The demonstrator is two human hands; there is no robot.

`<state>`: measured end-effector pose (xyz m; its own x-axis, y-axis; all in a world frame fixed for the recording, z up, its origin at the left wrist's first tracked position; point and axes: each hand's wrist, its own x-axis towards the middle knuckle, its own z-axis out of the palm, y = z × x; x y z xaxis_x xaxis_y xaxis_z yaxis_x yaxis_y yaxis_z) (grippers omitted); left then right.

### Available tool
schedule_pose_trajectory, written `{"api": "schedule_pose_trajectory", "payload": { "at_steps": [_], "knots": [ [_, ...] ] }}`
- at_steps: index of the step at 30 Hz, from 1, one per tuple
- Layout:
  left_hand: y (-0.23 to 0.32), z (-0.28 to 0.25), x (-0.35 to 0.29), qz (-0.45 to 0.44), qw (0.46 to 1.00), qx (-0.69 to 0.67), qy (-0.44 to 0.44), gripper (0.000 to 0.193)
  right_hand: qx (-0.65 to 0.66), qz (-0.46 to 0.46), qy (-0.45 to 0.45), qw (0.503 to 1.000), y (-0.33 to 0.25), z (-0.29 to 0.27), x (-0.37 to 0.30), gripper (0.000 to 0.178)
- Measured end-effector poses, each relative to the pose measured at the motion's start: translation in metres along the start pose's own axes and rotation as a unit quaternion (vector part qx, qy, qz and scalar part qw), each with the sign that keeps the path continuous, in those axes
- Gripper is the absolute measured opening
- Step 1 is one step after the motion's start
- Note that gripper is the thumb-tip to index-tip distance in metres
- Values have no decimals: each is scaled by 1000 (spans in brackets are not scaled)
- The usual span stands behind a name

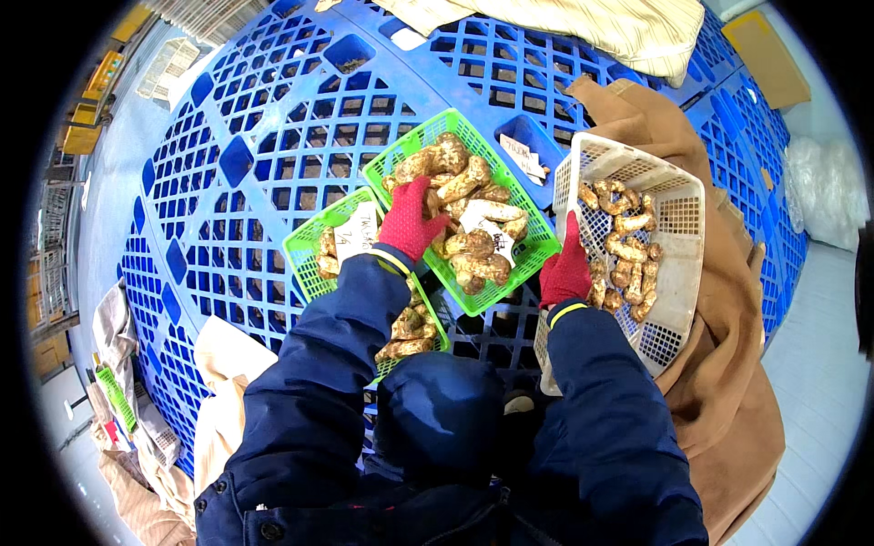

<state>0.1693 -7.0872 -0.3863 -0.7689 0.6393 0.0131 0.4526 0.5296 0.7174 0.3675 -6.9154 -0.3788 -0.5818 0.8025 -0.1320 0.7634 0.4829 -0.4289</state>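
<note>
Both my hands wear red knitted gloves. My left hand [414,220] lies over the left side of a green plastic basket [543,247], thumb and fingers apart, touching the matsutake mushrooms [462,182] heaped there. A white paper tag partly shows among them. My right hand [565,268] is at the left wall of a tilted white plastic basket [678,237], its fingers along the rim and closed on it as far as they show. Smaller mushrooms [628,250] lie inside that basket. Beneath my left forearm, a second green basket [300,244] holds more mushrooms and a paper tag [355,232].
Blue plastic pallets [300,164] with grid openings carry the baskets. Brown cloth [719,391] bunches under and beside the white basket. Paper tags [524,159] lie in a pallet recess. A cream striped cloth [619,32] covers the far edge; clear plastic wrap [824,182] is far right.
</note>
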Motion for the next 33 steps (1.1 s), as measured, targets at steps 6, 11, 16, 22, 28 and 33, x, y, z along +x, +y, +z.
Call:
{"api": "schedule_pose_trajectory", "payload": {
  "at_steps": [6, 11, 16, 22, 28, 33],
  "knots": [
    [24, 14, 7, 152, 966, 204, 34, 54, -3, 7, 5, 1000, 11, 1, 6, 72],
    [47, 74, -33, 419, 863, 251, -129, 40, 3, -4, 14, 1000, 11, 1, 6, 72],
    [38, 70, -37, 411, 866, 249, -138, 34, 7, 15, -23, 1000, -4, -5, -2, 70],
    [24, 5, 22, 108, 993, -43, -19, 54, 17, -30, 35, 999, 9, 5, 3, 65],
    [12, -2, 42, 95, 980, 172, 11, 51, 1, 4, 21, 1000, 7, 1, 5, 64],
    [18, -21, 18, 180, 960, 177, 122, 39, 41, -11, -5, 999, -11, -1, -6, 65]
  ]
}}
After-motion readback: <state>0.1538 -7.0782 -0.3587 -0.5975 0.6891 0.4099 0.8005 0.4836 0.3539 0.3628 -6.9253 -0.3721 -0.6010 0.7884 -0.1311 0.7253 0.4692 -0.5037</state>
